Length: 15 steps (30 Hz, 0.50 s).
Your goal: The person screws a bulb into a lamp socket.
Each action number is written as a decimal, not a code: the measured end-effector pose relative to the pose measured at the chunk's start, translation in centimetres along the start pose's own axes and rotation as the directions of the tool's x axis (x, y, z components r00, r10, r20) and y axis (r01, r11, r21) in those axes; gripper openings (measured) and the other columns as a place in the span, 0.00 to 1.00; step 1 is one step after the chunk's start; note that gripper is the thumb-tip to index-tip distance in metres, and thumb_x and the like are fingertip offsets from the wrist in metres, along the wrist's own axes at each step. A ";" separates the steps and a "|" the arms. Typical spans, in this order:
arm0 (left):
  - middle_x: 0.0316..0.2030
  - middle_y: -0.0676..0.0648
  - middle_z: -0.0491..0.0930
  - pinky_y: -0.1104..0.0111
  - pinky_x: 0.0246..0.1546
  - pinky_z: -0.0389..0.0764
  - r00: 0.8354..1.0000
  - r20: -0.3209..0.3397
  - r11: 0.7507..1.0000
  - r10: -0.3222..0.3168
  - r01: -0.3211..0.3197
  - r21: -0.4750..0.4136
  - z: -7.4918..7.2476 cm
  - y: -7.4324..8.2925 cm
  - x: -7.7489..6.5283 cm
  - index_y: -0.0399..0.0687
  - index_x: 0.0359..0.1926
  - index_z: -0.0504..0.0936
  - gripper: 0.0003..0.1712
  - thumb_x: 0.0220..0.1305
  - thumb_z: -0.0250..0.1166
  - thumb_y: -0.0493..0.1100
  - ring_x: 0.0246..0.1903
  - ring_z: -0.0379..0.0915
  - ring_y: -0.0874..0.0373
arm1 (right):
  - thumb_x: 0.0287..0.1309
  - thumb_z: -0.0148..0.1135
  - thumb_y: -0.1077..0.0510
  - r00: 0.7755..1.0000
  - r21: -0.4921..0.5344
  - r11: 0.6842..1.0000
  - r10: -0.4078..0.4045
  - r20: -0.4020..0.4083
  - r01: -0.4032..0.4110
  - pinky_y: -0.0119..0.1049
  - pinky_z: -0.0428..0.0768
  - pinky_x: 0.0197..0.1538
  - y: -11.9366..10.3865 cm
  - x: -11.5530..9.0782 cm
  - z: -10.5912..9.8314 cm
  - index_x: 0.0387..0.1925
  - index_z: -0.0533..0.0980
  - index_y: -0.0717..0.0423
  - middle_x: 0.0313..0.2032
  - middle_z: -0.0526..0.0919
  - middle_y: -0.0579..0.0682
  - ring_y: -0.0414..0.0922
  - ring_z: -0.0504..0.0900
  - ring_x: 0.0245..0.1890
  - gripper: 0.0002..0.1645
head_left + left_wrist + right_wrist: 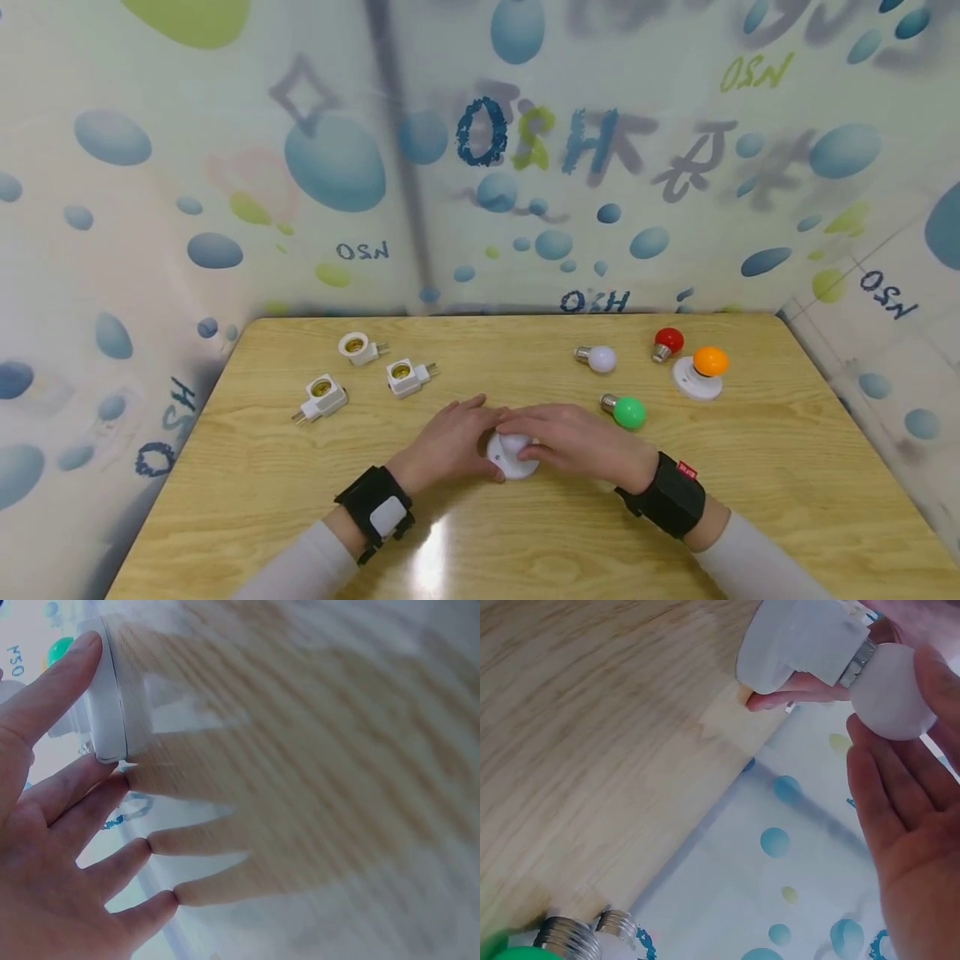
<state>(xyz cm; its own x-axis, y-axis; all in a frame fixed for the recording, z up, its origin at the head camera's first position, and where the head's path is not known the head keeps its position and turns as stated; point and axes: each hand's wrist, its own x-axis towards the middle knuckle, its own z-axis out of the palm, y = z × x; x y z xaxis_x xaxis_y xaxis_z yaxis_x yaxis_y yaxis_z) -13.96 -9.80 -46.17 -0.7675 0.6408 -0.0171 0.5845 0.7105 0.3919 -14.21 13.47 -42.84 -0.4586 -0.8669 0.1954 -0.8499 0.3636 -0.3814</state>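
Observation:
At the table's middle, my left hand (447,446) grips the rim of a round white lamp holder (516,469) between thumb and fingers. In the left wrist view, the holder's base (107,697) rests on the tabletop. My right hand (585,439) pinches a white bulb (892,694) at its globe. The bulb stands in the holder's socket (829,645), with a strip of its metal screw cap showing between globe and socket. Right of that hand lies a green bulb (628,412).
On the left lie a round plug-in socket (355,347) and two square ones, (322,395) being the nearer socket. At right are another white bulb (601,358), a red bulb (668,340), and an orange bulb (710,361) in a white holder (693,385). A patterned curtain (480,217) hangs behind.

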 end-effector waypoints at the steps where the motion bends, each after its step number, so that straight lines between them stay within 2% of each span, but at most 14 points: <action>1: 0.62 0.50 0.73 0.45 0.61 0.61 1.000 0.002 1.000 0.005 -0.005 0.002 0.0 -0.1 0.0 0.49 0.64 0.74 0.48 0.42 0.74 0.63 0.66 0.58 0.42 | 0.62 0.61 0.52 1.000 -0.009 1.000 0.000 -0.003 0.000 0.36 0.74 0.56 0.0 0.0 0.0 0.60 0.75 0.53 0.58 0.78 0.47 0.42 0.75 0.57 0.24; 11: 0.65 0.51 0.69 0.43 0.62 0.58 0.999 0.038 1.000 0.009 -0.009 -0.015 -0.2 -0.1 -0.1 0.53 0.63 0.76 0.44 0.43 0.74 0.62 0.67 0.55 0.43 | 0.57 0.64 0.44 0.990 -0.106 0.994 0.018 -0.138 -0.033 0.33 0.79 0.48 -0.3 -0.2 1.0 0.55 0.79 0.52 0.51 0.82 0.45 0.39 0.80 0.48 0.27; 15: 0.65 0.51 0.69 0.42 0.61 0.58 0.999 0.041 1.000 0.008 -0.008 -0.010 -0.2 -0.1 -0.1 0.53 0.64 0.75 0.45 0.43 0.73 0.63 0.67 0.55 0.42 | 0.57 0.64 0.45 0.986 -0.085 0.995 0.028 -0.166 -0.043 0.32 0.79 0.46 -0.4 -0.3 1.5 0.54 0.78 0.52 0.51 0.82 0.44 0.38 0.81 0.46 0.26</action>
<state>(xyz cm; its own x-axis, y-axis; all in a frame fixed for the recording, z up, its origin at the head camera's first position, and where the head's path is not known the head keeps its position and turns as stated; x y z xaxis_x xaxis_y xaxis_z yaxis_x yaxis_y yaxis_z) -13.97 -10.03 -46.03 -0.7513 0.6579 -0.0517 0.5876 0.7026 0.4013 -13.36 13.07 -44.09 -0.5194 -0.7874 0.3320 -0.8483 0.4283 -0.3113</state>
